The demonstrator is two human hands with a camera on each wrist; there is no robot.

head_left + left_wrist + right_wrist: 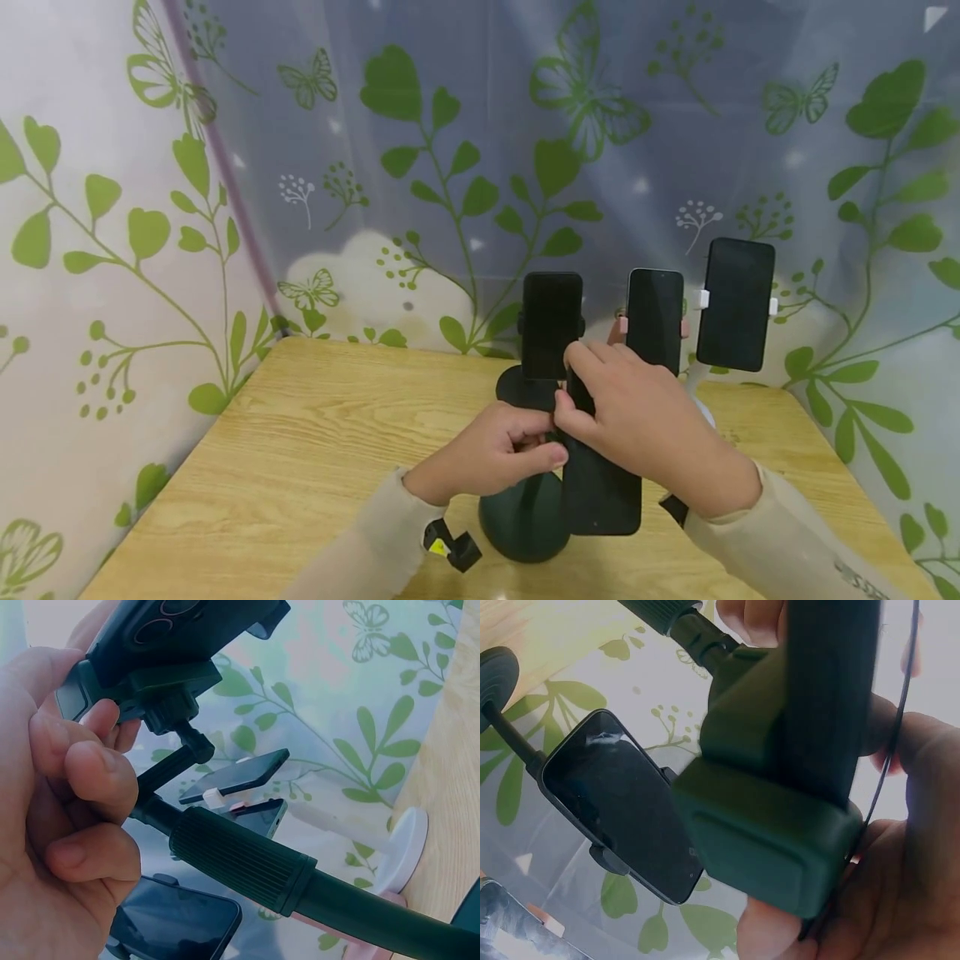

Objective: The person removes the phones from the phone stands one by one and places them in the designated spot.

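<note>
A black phone (603, 500) sits in the clamp (161, 686) of a dark green phone stand, whose round base (525, 521) rests on the table. My right hand (645, 412) grips the phone's upper part, fingers over its top edge and thumb at its side. My left hand (491, 450) is at the phone's left side, its fingers curled and pinching the end of the clamp. In the left wrist view, the stand's ribbed collar (240, 859) and tube run below the clamp. The right wrist view shows the green clamp jaw close up, beside the phone's edge.
Behind stand three more phones: one in a black stand (552, 325), one in a pink holder (655, 317), one in a white holder (737, 304). The wooden table (337, 433) reaches a leaf-patterned curtain (480, 167). A black wrist mount (453, 546) hangs by the left sleeve.
</note>
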